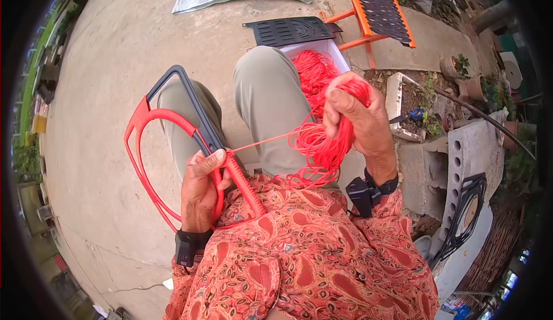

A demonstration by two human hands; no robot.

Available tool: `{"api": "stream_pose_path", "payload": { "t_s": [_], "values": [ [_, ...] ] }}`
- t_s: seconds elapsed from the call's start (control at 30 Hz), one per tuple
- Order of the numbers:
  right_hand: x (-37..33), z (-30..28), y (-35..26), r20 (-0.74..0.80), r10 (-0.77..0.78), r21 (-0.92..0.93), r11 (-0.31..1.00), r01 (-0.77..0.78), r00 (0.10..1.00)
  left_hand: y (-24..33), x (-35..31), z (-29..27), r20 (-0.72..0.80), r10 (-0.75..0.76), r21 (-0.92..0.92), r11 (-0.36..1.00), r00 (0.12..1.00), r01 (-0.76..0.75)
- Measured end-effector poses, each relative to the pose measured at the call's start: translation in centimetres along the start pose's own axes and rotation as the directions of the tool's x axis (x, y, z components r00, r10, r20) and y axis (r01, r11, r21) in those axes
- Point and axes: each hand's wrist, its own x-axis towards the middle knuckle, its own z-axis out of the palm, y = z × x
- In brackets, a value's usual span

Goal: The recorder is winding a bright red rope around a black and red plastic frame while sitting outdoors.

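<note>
The left hand point(200, 186) pinches the dark frame point(199, 110), which reaches toward eleven o'clock, seemingly to steady its wrapped part point(245, 186). At that hand's two o'clock, the right hand point(368, 115) clutches a red cord bundle point(325, 147), apparently so the strand point(268, 140) between runs taut.

Red cord bundle point(331, 147) in right grip point(368, 118)

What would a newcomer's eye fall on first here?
Likely the bright red cord bundle in the right hand, right of centre. A straight strand stretches from it to the dark, partly red-wrapped frame in the left hand. More red cord lies in a white box, upper centre.
</note>
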Motion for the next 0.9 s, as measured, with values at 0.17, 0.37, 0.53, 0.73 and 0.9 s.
{"api": "stream_pose_path", "payload": {
  "t_s": [0.17,0.37,0.53,0.73,0.9],
  "values": [
    [1.5,-0.7,-1.7,-0.171,-0.104,-0.476,0.879,0.010,0.980,0.2,-1.6,-0.8,-0.088,0.023,-0.077,0.997,0.996,-0.029],
    [2.5,0.8,-1.4,-0.139,-0.165,-0.634,0.772,0.040,0.977,0.4,-1.7,-1.8,-0.066,0.038,-0.144,0.988,0.997,-0.047],
    [1.3,7.8,0.1,0.287,0.313,-0.539,0.834,-0.118,0.905,0.0,-1.7,-2.2,-0.021,0.052,-0.159,0.986,0.998,-0.055],
    [2.1,9.5,4.6,0.353,0.471,-0.570,0.794,-0.213,0.809,-0.4,-1.5,-2.5,-0.007,0.056,-0.162,0.985,0.998,-0.056],
    [2.7,10.1,5.4,0.301,0.386,-0.384,0.886,-0.260,0.872,0.0,-1.7,-2.6,-0.006,0.054,-0.169,0.984,0.999,-0.054]
  ]
}}
